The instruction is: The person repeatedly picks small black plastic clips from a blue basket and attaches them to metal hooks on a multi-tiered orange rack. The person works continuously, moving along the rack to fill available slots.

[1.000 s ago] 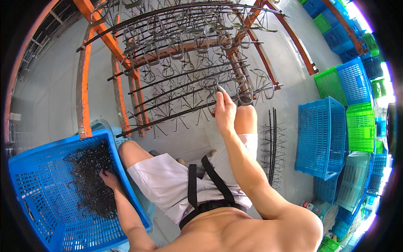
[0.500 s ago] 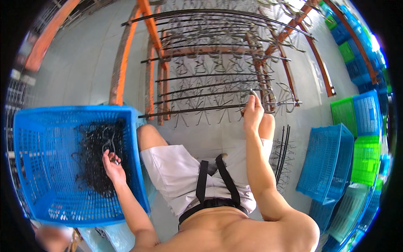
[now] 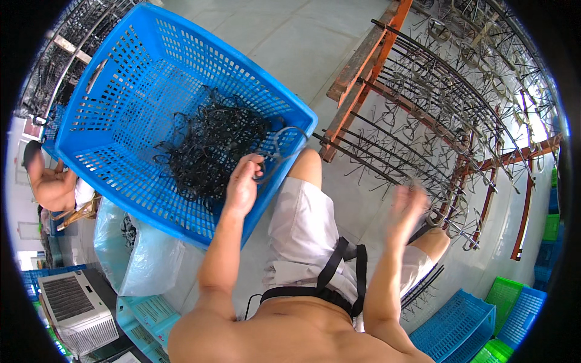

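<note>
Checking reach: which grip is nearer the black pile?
Left. The left grip, holding a grey loop, is at the right edge of the black pile; the right grip is outside the blue basket, by the rack.

The right hand [image 3: 408,209] is blurred; the orange rack [image 3: 387,45] is cut off.

At the far left there is a person [image 3: 53,192] with bare arms, near a shiny, see-through plastic bag [image 3: 148,269]. At the lower left sits a boxy white machine with dark slats [image 3: 66,299], next to a pale blue-green plastic crate [image 3: 156,310]. At the lower right, a bright green plastic crate [image 3: 503,299] is beside a bright blue plastic crate [image 3: 525,311]. Under it all is a smooth, pale grey floor [image 3: 296,36]
</note>
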A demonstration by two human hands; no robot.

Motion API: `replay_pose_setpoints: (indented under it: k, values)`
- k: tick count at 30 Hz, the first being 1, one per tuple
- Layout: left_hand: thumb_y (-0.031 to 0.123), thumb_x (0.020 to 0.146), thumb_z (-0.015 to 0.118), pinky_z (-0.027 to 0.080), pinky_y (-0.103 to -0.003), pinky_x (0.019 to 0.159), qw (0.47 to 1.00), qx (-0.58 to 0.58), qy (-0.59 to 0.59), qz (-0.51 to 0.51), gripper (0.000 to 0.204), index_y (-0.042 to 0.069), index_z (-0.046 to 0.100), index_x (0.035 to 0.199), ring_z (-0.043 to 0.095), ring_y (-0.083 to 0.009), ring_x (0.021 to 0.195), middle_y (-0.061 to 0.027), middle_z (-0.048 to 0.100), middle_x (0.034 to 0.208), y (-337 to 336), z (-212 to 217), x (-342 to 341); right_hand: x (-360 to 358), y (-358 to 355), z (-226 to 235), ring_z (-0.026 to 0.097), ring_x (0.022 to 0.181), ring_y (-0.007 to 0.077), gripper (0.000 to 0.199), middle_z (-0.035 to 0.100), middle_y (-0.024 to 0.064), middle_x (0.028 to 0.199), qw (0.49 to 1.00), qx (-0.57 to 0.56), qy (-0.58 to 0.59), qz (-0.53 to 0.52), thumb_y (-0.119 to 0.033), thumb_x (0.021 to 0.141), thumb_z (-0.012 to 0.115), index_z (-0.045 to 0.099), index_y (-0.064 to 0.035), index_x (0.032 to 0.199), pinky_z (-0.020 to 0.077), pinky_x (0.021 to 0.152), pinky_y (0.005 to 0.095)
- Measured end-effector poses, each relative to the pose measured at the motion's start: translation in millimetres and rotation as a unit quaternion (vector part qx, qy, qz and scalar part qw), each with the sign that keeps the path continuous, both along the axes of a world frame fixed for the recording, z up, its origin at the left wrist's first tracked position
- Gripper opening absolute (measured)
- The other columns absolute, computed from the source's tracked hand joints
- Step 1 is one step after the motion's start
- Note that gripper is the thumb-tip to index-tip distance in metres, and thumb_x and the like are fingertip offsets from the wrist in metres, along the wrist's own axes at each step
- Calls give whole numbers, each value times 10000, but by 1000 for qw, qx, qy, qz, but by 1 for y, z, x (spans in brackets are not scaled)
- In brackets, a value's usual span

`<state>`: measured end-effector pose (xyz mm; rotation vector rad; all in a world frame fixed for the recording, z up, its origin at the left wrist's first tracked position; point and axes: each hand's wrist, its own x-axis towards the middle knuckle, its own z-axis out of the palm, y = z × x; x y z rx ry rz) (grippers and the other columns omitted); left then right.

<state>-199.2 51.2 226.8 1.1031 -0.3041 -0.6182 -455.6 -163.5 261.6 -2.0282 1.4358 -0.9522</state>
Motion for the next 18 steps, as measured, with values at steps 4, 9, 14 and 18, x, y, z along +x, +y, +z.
replay_pose_setpoints:
  k: [4, 9, 14, 18]
  values:
    - [215, 906, 528, 372, -277, 884, 932, 151, -330, -6, 227, 28, 634, 979, 484, -154, 1005, -80, 515, 1105, -25, 1, -40, 90, 77, -23, 583, 819, 158, 462, 589, 93, 921, 816, 385, -254, 347, -279, 964, 444, 338, 23, 1298, 487, 739, 288]
    - [138, 871, 559, 400, -292, 855, 887, 184, -423, -35, 255, 37, 572, 1105, 466, -207, 1026, -124, 467, 1136, -14, 3, -55, 115, 88, -29, 549, 672, 94, 377, 589, 53, 793, 837, 360, -334, 239, -109, 977, 351, 341, -17, 1342, 477, 622, 236]
    - [96, 814, 632, 443, -244, 601, 901, 326, -223, 181, 440, 59, 460, 1217, 506, -110, 667, -95, 517, 1135, 6, -39, -33, 39, 27, -19, 436, 504, 66, 276, 471, 4, 669, 900, 224, -355, 116, -119, 977, 371, 446, -6, 1217, 385, 438, 202]
    - [34, 716, 589, 430, -251, 575, 927, 347, 14, 139, 563, -5, 454, 1261, 495, -121, 666, -89, 574, 955, 34, -61, -11, -30, -19, -29, 440, 539, 66, 233, 469, 14, 691, 896, 78, -435, -44, -142, 963, 438, 484, -20, 1157, 428, 463, 216]
